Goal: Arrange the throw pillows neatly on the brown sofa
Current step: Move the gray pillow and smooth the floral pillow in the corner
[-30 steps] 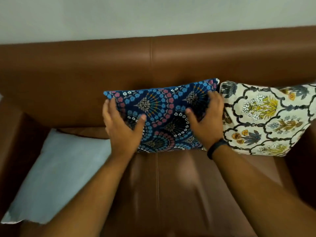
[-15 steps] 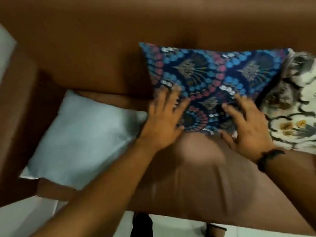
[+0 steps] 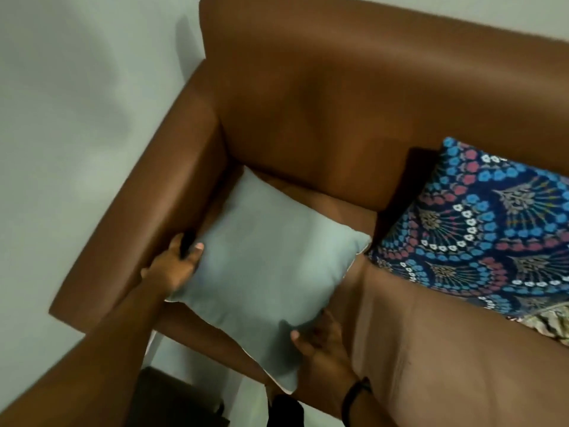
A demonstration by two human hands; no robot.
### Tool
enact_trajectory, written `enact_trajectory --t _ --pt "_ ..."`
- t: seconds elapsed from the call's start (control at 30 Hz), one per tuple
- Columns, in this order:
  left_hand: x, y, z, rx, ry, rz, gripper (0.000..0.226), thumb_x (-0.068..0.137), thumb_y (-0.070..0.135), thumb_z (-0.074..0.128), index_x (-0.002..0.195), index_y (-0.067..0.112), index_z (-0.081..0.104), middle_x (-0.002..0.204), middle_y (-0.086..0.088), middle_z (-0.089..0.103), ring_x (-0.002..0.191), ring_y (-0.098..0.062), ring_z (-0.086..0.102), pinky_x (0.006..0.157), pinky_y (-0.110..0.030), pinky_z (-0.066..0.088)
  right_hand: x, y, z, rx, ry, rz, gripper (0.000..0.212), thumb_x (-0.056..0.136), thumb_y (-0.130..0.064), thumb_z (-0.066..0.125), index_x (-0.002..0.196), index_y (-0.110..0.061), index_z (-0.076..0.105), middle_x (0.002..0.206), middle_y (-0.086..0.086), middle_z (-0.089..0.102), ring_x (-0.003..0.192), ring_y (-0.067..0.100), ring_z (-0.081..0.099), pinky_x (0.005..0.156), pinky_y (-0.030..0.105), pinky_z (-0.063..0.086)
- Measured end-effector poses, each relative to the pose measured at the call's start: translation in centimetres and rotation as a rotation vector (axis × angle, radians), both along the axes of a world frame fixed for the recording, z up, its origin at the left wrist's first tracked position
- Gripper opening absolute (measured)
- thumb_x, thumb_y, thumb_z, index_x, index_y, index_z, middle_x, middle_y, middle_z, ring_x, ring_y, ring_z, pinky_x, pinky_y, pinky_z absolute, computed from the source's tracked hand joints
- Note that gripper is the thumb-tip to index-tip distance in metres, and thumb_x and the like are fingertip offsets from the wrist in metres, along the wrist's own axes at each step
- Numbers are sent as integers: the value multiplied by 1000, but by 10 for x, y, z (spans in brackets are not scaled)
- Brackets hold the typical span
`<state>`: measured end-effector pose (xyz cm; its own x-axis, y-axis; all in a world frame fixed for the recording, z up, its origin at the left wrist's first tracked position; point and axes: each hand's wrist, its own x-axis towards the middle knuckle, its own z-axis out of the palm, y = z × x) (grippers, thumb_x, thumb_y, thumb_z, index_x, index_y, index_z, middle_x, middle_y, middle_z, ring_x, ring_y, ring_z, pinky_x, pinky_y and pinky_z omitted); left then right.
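Note:
A plain light-blue pillow (image 3: 264, 266) lies flat on the seat in the left corner of the brown sofa (image 3: 338, 97). My left hand (image 3: 175, 266) grips its left edge beside the armrest, thumb on top. At the pillow's lower right corner, my right hand (image 3: 320, 343) holds it with the thumb on top and the fingers underneath. A dark-blue pillow (image 3: 480, 232) with a pink and blue fan pattern leans against the backrest to the right. A sliver of a cream floral pillow (image 3: 551, 325) shows at the right edge.
The sofa's left armrest (image 3: 147, 223) runs close along the pillow's left side. A pale wall (image 3: 77, 103) lies beyond it. Bare brown seat (image 3: 446, 349) stretches in front of the patterned pillows. A dark object (image 3: 172, 399) sits on the floor below.
Both hands left the dark-blue patterned pillow and moved left onto the light-blue pillow, taking hold of its edges. The view swung left and tilted.

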<state>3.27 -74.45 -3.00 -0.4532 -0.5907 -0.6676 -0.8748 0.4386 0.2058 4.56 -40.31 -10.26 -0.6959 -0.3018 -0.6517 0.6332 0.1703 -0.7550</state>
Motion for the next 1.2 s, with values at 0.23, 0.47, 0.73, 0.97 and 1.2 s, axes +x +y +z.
enact_trajectory --t 0.23,0.47,0.73,0.97,1.2 --pt "45 -2 15 184 329 27 71 71 92 47 133 57 44 129 17 62 120 -19 62 106 -46 49 -16 -6 78 36 -138 -158 100 57 -50 96 142 -37 45 138 -12 65 126 16 64 106 43 53" --pt "-11 -7 130 98 682 -119 40 81 80 55 110 57 70 111 39 67 104 15 61 84 -16 47 -110 30 198 128 -208 -96 33 86 -36 78 110 -13 71 104 10 80 88 24 78 78 37 61" --pt "-158 -20 158 261 617 61 45 70 80 64 88 43 82 85 12 81 93 -17 76 86 -39 59 -222 25 206 94 -256 -269 26 103 -19 48 92 -8 69 66 14 56 51 26 52 42 28 39" --pt "-238 -7 142 500 781 253 78 84 70 61 148 28 47 130 8 63 122 -18 63 97 -39 54 -292 -8 194 156 -215 -467 63 101 -67 33 126 -13 54 105 14 66 81 30 71 58 32 62" --pt "-139 99 85 -323 941 -870 96 84 63 65 160 22 25 169 -8 11 157 -33 14 119 -62 19 -182 -32 166 830 982 82 75 92 -62 58 148 -15 42 152 16 42 142 30 40 110 45 38"
